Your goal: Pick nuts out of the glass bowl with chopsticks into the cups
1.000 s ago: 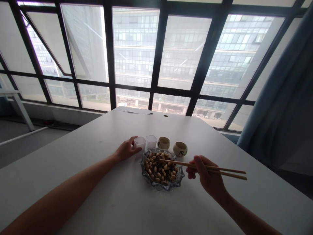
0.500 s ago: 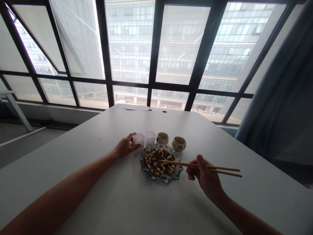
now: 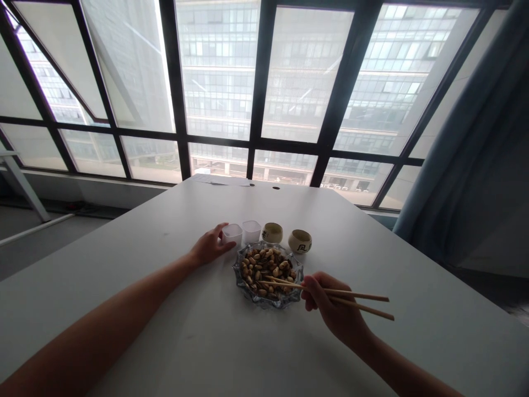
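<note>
My right hand (image 3: pixel 330 303) grips a pair of wooden chopsticks (image 3: pixel 359 296). Their tips reach into a clear glass bowl (image 3: pixel 268 302) with a jagged rim, slightly apart among the nuts. Pistachio-like nuts and dark striped seeds (image 3: pixel 268 267) fill this bowl. Beyond it, my left hand (image 3: pixel 212 244) is curled around the left side of a small translucent plastic cup (image 3: pixel 232 234), thumb in front and fingers behind. A second translucent cup (image 3: pixel 252 231) stands just right of that one.
Two small cream ceramic cups with dark characters, a left cup (image 3: pixel 272 233) and a right cup (image 3: pixel 300 241), stand behind the bowl. All sit on a white table (image 3: pixel 165 331). Papers (image 3: pixel 221 180) lie at its far edge, near the windows. A blue curtain (image 3: pixel 446 165) hangs at right.
My right hand has moved left and slightly nearer me, bringing the chopstick tips lower in the bowl, with the sticks now spread wider. My left hand still holds the plastic cup.
</note>
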The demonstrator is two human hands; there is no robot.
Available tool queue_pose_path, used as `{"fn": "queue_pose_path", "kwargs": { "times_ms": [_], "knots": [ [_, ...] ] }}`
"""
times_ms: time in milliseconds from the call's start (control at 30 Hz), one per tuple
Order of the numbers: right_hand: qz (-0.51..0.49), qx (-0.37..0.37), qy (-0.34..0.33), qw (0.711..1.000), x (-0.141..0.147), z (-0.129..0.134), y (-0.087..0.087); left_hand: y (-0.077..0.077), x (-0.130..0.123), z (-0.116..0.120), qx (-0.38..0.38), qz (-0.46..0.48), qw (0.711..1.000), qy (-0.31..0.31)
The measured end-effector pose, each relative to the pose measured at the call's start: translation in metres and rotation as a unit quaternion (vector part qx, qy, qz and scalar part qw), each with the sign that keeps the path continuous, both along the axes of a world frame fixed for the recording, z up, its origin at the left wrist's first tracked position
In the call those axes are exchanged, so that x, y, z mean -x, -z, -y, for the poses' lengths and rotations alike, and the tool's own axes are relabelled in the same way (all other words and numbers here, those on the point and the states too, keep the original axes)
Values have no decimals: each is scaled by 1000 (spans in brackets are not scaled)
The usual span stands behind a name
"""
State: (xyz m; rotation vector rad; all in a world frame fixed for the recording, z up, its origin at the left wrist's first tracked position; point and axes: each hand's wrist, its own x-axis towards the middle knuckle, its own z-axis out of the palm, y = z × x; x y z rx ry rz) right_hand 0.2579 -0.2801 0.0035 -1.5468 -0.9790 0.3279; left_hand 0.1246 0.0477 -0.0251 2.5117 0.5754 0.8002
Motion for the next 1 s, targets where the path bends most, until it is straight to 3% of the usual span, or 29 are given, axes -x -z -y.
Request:
{"fn": "queue_pose_path", "kwargs": {
  "times_ms": [267, 433, 600, 1000],
  "knots": [
    [25, -21, 5, 999, 3, 1, 2, -2, 1, 1, 4, -2, 1000, 2],
    [-100, -79, 47, 991, -1, -4, -3, 0, 0, 0, -1, -6, 1000, 5],
    [-235, -160, 69, 956, -12, -8, -5, 0, 1, 0, -8, -5, 1000, 2],
    [-306, -177, 91, 931, -17, -10, 2, -4, 1, 4, -9, -16, 1000, -2]
  ]
}}
